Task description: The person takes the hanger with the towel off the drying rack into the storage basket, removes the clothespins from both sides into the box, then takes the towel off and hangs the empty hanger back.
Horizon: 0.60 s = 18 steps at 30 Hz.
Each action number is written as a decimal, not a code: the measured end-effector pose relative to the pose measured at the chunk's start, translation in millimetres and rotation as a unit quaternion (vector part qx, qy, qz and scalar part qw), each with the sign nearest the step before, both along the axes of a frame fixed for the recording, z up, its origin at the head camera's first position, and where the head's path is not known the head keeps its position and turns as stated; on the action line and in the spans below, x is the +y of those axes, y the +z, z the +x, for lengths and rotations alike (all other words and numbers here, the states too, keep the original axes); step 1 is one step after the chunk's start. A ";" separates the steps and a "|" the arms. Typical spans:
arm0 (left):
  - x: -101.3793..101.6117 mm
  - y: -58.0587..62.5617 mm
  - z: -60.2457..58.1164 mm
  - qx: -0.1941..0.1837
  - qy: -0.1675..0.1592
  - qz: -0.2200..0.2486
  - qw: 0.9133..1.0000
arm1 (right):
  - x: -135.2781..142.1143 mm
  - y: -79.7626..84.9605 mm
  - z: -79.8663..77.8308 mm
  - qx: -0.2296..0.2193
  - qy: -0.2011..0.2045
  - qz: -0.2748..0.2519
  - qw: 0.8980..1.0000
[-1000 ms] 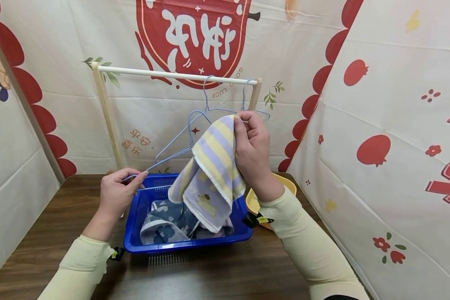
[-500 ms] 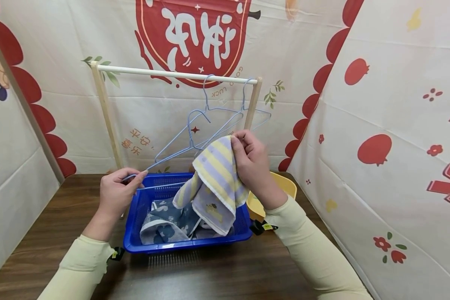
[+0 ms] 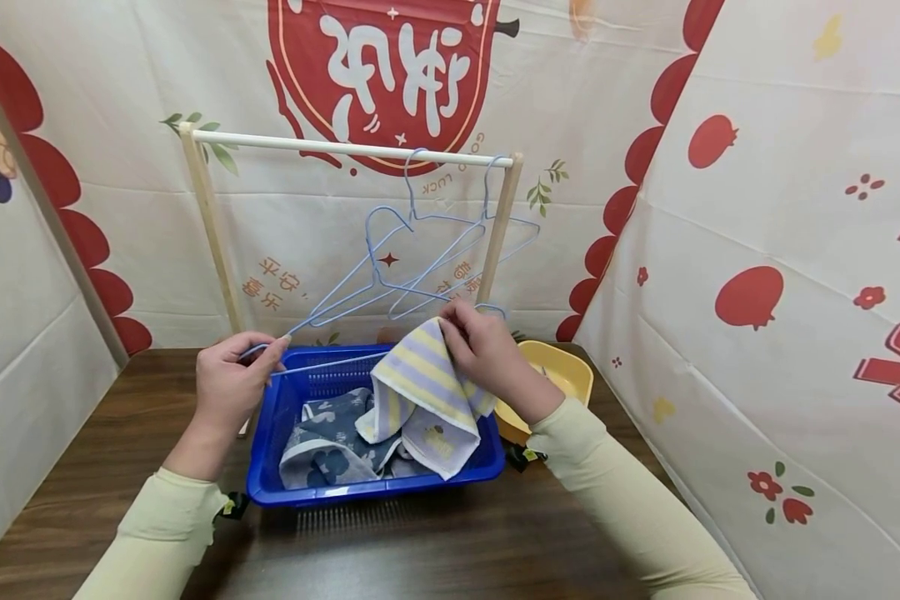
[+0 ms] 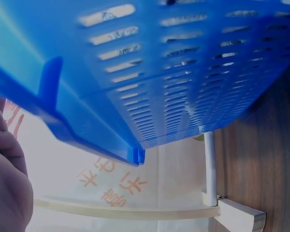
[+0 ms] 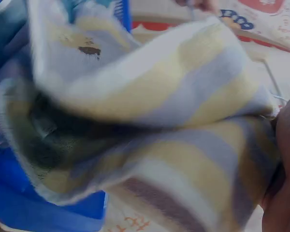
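Note:
My left hand [image 3: 228, 371] pinches the left corner of a light blue wire hanger [image 3: 376, 273], which is tilted with its hook up. My right hand [image 3: 487, 346] holds a yellow-and-lavender striped towel [image 3: 423, 371] by its upper edge, close to the hanger's right arm. The towel drapes in front of the lower bar and hangs over the blue basket [image 3: 337, 493]. In the right wrist view, the folded towel [image 5: 193, 92] fills most of the picture. Dark blue patterned cloth [image 3: 330, 446] lies in the basket. Fingers of the right hand are partly hidden behind the towel.
Behind the basket stands a wooden rack with a white rail [image 3: 300, 145]. Two blue hangers [image 3: 412, 196] hang at its right end. To the right, a yellow container [image 3: 581, 379] sits on the brown table [image 3: 330, 558]. Printed cloth walls [image 3: 780, 208] enclose the space.
My right hand has lowered the towel from in front of the hanger and now sits at its right arm. The hanger's hook has shifted slightly left and up. The left hand has barely moved.

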<state>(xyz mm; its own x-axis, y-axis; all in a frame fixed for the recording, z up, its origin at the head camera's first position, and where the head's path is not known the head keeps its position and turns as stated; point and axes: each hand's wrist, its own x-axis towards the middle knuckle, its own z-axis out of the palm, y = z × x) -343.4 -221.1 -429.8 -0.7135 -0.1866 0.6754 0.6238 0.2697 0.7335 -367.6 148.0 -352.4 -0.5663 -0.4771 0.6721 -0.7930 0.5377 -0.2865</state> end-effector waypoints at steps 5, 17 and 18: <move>0.3 -0.3 0.3 0.000 0.003 0.000 1.000 | 0.4 -12.6 -1.8 -0.008 -0.023 0.084 0.996; -1.3 -0.2 1.0 0.001 0.002 0.000 1.000 | -8.6 -44.5 -2.7 -0.043 -0.024 0.248 0.967; -1.4 -0.2 1.1 0.000 0.002 0.000 1.000 | -9.9 -47.5 -3.8 -0.048 -0.024 0.263 0.963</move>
<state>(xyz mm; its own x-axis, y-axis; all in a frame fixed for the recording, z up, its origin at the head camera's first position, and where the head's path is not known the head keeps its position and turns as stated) -342.3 -222.5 -430.0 -0.7125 -0.1894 0.6756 0.6229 0.2725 0.7333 -371.4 138.1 -399.9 -0.6431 -0.7093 0.2885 -0.7475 0.6633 -0.0354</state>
